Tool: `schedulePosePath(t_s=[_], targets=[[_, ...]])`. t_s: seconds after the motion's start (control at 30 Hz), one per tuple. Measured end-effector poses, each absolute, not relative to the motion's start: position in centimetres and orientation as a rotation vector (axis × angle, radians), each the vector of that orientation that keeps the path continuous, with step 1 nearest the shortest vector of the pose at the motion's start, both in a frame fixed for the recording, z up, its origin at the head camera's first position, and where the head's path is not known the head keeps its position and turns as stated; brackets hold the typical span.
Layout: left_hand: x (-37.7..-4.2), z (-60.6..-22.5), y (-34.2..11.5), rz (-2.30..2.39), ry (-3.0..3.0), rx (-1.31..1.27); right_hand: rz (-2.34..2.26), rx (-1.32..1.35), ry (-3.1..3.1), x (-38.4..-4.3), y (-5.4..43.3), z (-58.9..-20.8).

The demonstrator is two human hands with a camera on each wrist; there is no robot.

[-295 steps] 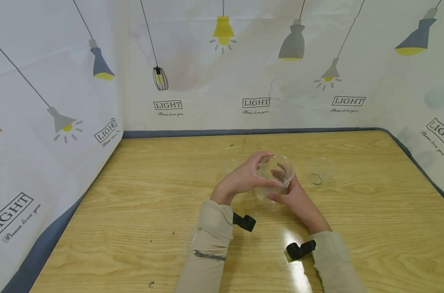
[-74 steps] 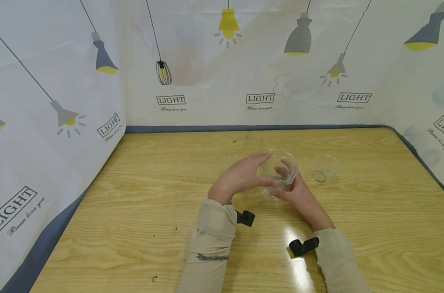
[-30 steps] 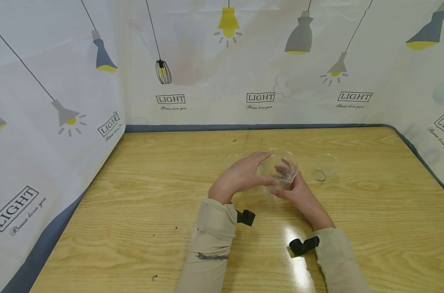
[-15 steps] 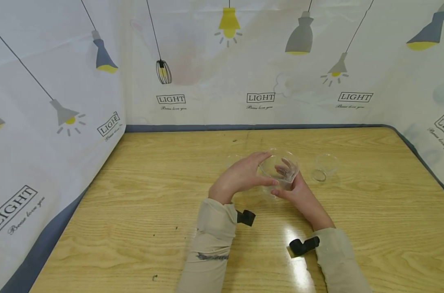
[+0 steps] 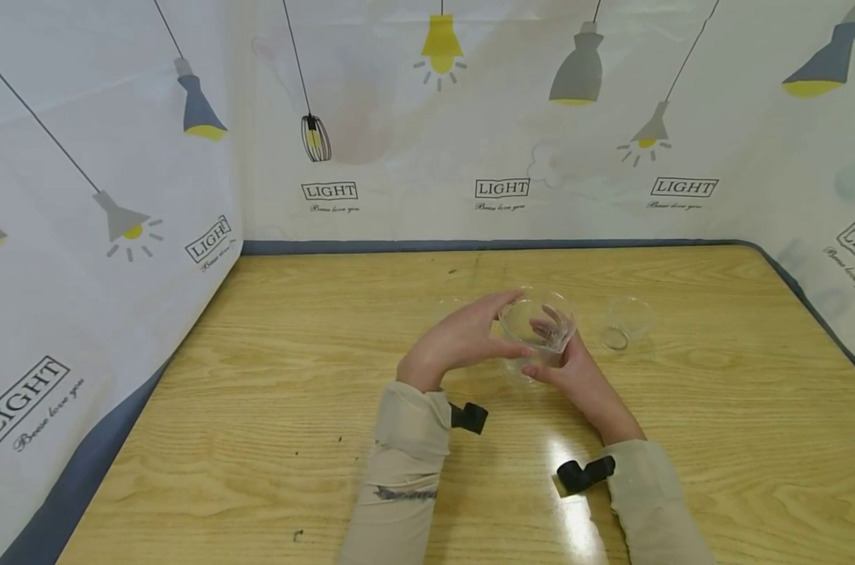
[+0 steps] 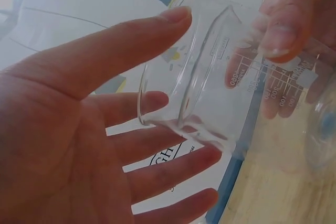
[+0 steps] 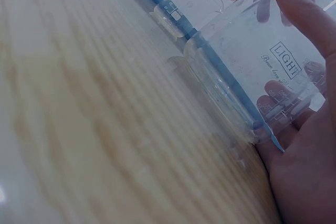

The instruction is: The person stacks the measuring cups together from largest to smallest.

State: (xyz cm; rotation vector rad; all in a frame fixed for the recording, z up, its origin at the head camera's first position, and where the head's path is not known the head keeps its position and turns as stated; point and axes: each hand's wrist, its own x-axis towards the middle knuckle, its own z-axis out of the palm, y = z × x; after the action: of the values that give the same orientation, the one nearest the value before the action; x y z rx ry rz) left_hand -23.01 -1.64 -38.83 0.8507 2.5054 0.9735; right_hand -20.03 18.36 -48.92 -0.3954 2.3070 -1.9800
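Two clear beakers with pouring spouts are nested, one rim above the other, at the table's middle. The upper beaker (image 6: pixel 176 72) sits inside the outer beaker (image 6: pixel 247 108), which carries white graduation marks. My right hand (image 5: pixel 586 384) holds the outer beaker low on its wall, thumb in front and fingers behind. My left hand (image 5: pixel 456 341) reaches around the upper rim from the left. Its thumb and fingers are extended and spread on either side of the glass, with the palm apart from the rim in the left wrist view.
A smaller clear beaker (image 5: pixel 628 318) stands to the right of the hands. Part of another clear beaker (image 5: pixel 450 302) shows behind my left hand. The wooden table (image 5: pixel 258 392) is enclosed by a printed backdrop (image 5: pixel 399 157) at the back and sides.
Over the last half second my left hand and sleeve have shifted slightly left, while the nested beakers and my right hand have stayed in place.
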Motion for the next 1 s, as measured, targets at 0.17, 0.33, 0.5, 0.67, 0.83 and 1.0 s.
schedulePosePath(t_s=[0.17, 0.33, 0.5, 0.67, 0.83, 1.0], targets=[[-23.0, -38.8, -2.0, 1.055, 2.453, 0.819, -1.966, -0.4, 2.324, -20.2, 18.4, -49.1], [-23.1, -38.9, -2.1, 1.077, 2.429, 0.794, -1.957, -0.397, 2.326, -20.3, 18.4, -49.2], [-23.2, -39.4, -2.2, 1.105, 2.42, 0.784, -1.946, -0.405, 2.338, -20.3, 18.4, -49.2], [-23.3, -39.9, -1.9, 1.146, 2.413, 0.799, -1.937, -0.408, 2.351, -20.3, 18.4, -49.3], [-23.3, -40.4, -1.8, 1.175, 2.41, 0.775, -1.938, -0.406, 2.345, -20.3, 18.4, -49.2], [-23.3, -41.2, -1.6, 1.232, 2.373, 0.748, -1.959, -0.419, 2.33, -20.1, 18.4, -49.2]])
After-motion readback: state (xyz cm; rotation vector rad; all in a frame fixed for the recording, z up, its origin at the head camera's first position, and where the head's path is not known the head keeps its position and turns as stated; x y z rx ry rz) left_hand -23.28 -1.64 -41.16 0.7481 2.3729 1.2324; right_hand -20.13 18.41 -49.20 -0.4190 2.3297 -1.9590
